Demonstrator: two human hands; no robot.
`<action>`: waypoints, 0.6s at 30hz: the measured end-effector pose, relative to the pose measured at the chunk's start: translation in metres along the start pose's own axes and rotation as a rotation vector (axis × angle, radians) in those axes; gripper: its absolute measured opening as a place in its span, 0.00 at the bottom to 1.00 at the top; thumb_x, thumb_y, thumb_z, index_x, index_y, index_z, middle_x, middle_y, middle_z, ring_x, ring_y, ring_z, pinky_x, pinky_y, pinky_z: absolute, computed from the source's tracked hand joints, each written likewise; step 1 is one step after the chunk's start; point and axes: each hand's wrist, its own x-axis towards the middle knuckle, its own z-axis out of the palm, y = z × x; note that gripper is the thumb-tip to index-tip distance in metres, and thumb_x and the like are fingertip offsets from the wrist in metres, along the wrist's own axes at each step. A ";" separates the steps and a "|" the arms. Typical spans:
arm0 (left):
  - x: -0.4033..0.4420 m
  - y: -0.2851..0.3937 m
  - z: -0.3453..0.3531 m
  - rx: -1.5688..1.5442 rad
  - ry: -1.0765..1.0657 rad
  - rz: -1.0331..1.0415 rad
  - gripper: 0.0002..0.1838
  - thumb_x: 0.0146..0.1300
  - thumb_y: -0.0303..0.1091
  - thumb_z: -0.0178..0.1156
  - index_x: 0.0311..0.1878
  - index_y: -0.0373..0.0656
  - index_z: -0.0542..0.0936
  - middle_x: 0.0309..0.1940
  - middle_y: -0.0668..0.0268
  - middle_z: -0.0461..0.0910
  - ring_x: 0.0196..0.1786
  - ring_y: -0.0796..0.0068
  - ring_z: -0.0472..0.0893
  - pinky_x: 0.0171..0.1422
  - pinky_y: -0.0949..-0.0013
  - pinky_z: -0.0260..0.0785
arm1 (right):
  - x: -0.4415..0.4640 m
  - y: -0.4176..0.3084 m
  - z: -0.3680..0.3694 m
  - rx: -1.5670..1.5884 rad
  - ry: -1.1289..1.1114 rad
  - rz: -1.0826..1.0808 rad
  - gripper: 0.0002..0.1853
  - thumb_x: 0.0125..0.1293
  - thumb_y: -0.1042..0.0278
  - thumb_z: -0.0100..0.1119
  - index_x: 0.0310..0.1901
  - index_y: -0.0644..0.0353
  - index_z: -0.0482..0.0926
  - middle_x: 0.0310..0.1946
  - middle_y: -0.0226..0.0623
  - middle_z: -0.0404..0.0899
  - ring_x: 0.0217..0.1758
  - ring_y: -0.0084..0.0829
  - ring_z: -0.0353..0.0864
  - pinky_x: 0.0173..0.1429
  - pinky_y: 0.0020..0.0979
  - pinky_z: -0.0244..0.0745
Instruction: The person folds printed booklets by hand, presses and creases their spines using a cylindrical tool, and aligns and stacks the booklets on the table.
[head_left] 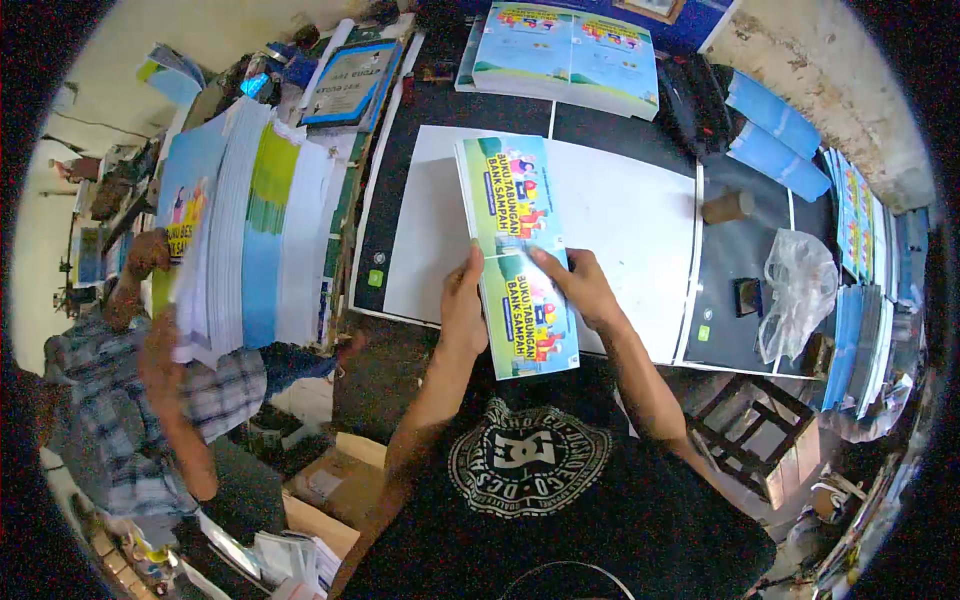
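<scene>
Left hand: clamped on the 9 o'clock edge of a stack of booklets. Right hand: clamped on its 3 o'clock edge, thumb over the top cover. Stack is held mid-view, over the near part of a white sheet on the dark surface. Contact with sheet: cannot tell. Outward, 12 o'clock: printed sheets, piled. 2 o'clock: blue bundles. 3 o'clock: brown cup, then plastic bag. 9 o'clock: tall paper pile, co-worker's hand against it.
</scene>
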 end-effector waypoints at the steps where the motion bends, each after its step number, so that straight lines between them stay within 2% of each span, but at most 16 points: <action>1: -0.003 0.002 -0.003 0.032 -0.005 -0.019 0.27 0.76 0.53 0.50 0.61 0.37 0.76 0.51 0.59 0.83 0.49 0.67 0.85 0.54 0.64 0.80 | -0.002 0.002 0.004 0.034 0.001 -0.069 0.29 0.67 0.48 0.67 0.46 0.75 0.79 0.35 0.42 0.85 0.31 0.25 0.84 0.35 0.28 0.81; 4: -0.011 0.010 0.010 -0.134 0.002 -0.042 0.25 0.76 0.50 0.53 0.56 0.34 0.78 0.45 0.60 0.85 0.42 0.72 0.86 0.46 0.68 0.81 | 0.003 0.019 0.009 0.097 0.022 -0.101 0.28 0.67 0.44 0.66 0.40 0.72 0.83 0.33 0.41 0.87 0.31 0.22 0.84 0.35 0.27 0.79; 6: -0.014 0.006 -0.003 -0.006 -0.118 0.019 0.26 0.75 0.52 0.53 0.57 0.36 0.78 0.46 0.61 0.84 0.43 0.71 0.85 0.49 0.67 0.80 | 0.002 0.023 0.008 0.120 -0.028 -0.076 0.26 0.69 0.50 0.64 0.44 0.73 0.81 0.34 0.38 0.86 0.33 0.22 0.83 0.38 0.27 0.80; 9: -0.002 0.002 -0.011 -0.146 -0.116 -0.066 0.29 0.75 0.54 0.52 0.63 0.37 0.75 0.52 0.62 0.82 0.51 0.69 0.82 0.58 0.63 0.76 | 0.011 0.028 0.008 0.081 -0.021 -0.124 0.24 0.71 0.53 0.64 0.48 0.73 0.82 0.39 0.37 0.86 0.39 0.20 0.82 0.46 0.27 0.78; 12: 0.003 0.006 -0.011 -0.148 -0.059 -0.075 0.29 0.76 0.53 0.51 0.64 0.37 0.74 0.54 0.61 0.81 0.52 0.68 0.82 0.58 0.62 0.76 | 0.004 0.007 0.013 0.108 -0.072 -0.201 0.28 0.69 0.47 0.65 0.46 0.73 0.83 0.37 0.41 0.87 0.36 0.24 0.84 0.41 0.29 0.80; 15: 0.009 -0.002 -0.026 -0.217 -0.187 -0.116 0.28 0.77 0.52 0.50 0.64 0.35 0.73 0.54 0.61 0.81 0.52 0.69 0.82 0.55 0.63 0.77 | 0.008 -0.003 0.005 -0.045 -0.002 -0.183 0.28 0.68 0.46 0.65 0.44 0.73 0.83 0.36 0.41 0.87 0.35 0.25 0.84 0.39 0.29 0.80; 16: -0.002 -0.008 -0.033 -0.150 -0.114 -0.081 0.28 0.76 0.52 0.50 0.63 0.35 0.74 0.53 0.61 0.81 0.51 0.69 0.82 0.54 0.64 0.77 | 0.005 0.002 0.009 -0.080 0.026 -0.159 0.29 0.68 0.46 0.65 0.44 0.73 0.83 0.36 0.41 0.87 0.35 0.25 0.84 0.39 0.29 0.80; 18: 0.003 0.000 -0.026 0.015 -0.038 0.050 0.28 0.76 0.52 0.51 0.62 0.35 0.75 0.51 0.61 0.82 0.49 0.70 0.82 0.52 0.65 0.78 | 0.024 0.022 0.001 0.114 -0.134 -0.126 0.30 0.67 0.44 0.66 0.45 0.73 0.82 0.37 0.42 0.86 0.36 0.25 0.85 0.37 0.29 0.80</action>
